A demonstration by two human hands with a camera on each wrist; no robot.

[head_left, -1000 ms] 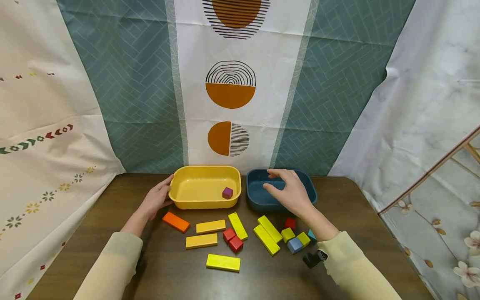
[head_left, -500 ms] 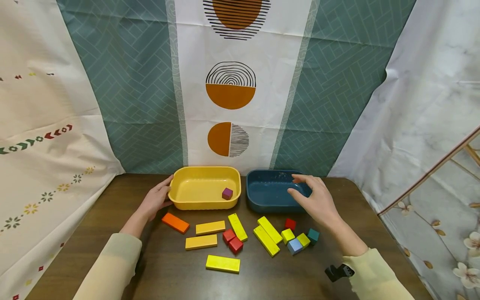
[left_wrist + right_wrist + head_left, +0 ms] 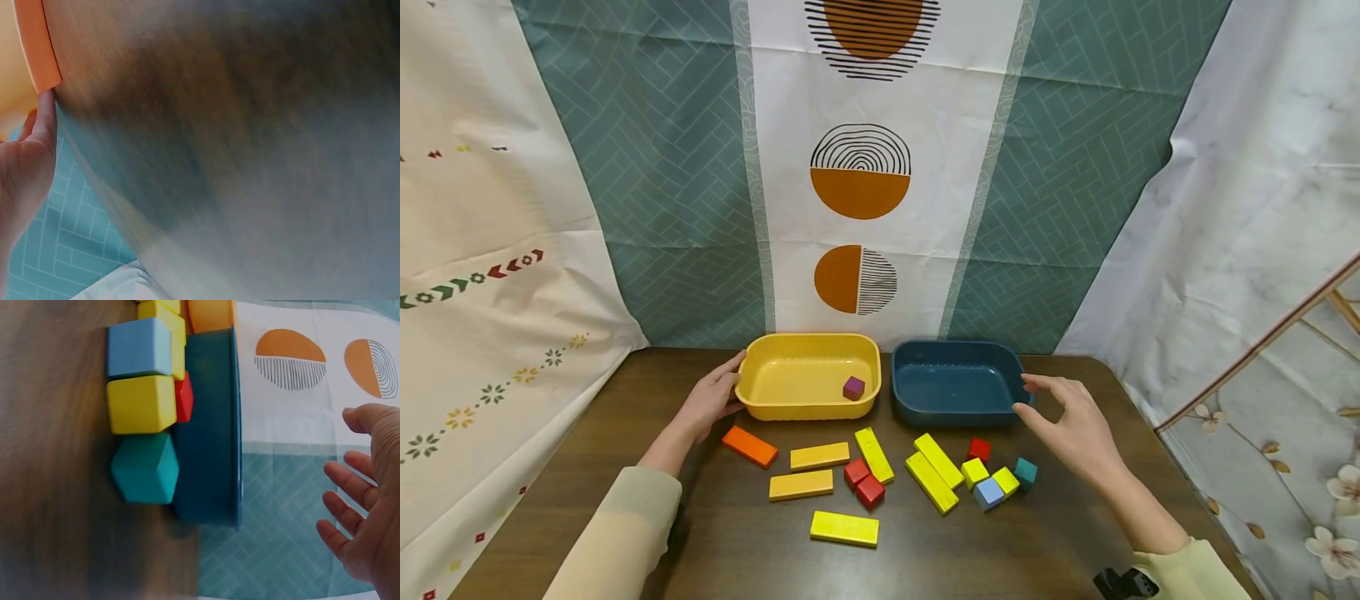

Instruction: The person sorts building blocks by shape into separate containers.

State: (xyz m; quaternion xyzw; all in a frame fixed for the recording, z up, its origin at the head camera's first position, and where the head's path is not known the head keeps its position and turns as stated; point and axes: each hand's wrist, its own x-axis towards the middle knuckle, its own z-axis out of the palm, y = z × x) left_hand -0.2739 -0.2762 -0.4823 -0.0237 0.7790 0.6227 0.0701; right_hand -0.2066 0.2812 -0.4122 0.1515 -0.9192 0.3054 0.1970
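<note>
The left hand [image 3: 711, 400] rests against the left end of the yellow tray [image 3: 808, 412], fingers straight along its wall, its grip slack. That tray stands on the brown counter [image 3: 715, 542] with a purple cube [image 3: 853, 388] inside, toward its right end. Just right of it sits the blue tray [image 3: 958, 414]. The right hand [image 3: 1075, 425] is near that tray's right end, thumb and fingers apart, its grip released and holding nothing. In front of the yellow tray lie an orange block [image 3: 749, 447], two amber blocks [image 3: 801, 484] and a touching pair of red cubes [image 3: 870, 492]. Before the blue tray are two yellow blocks [image 3: 931, 482] side by side, then a cluster with a blue cube [image 3: 988, 492] and, nearest the right hand, a teal cube [image 3: 1026, 473].
</note>
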